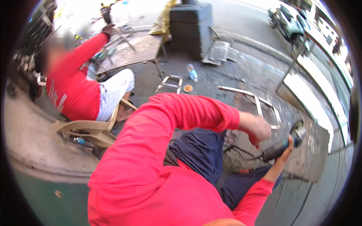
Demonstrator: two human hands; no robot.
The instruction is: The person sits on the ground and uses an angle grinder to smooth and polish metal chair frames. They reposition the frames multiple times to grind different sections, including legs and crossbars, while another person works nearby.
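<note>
Dark-bodied angle grinder with teal section and silvery round head (281,150) sitting in right hand (284,159), fingers wrapped round body. Held above weathered grey flat slab (315,158), toward its right edge. Long axis slanted, head pointing far-right, tail end back toward left hand (258,130). Left fingers curled, just off tail; can't tell if gripping anything tbh.
</note>
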